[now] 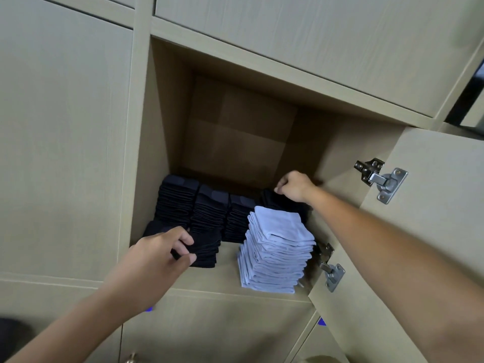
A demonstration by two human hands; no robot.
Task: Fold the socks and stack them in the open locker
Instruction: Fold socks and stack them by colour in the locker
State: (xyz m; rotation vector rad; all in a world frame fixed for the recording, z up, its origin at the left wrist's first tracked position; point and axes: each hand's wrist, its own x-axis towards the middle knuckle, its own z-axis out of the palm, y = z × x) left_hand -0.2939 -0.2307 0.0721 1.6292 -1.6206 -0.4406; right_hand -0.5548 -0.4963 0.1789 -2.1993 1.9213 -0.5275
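Left hand [159,254] is gripping a short black sock stack [203,248] near the locker's front edge [209,290]; right hand [294,186] is pinching the rear black stack [281,201], with open space above.

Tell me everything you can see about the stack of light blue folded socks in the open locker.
The stack of light blue folded socks is tall and leans slightly. The fabric looks soft and knitted, with the folded edges showing. It stands at the front right of the locker floor, before dark stacks. Neither hand touches it.
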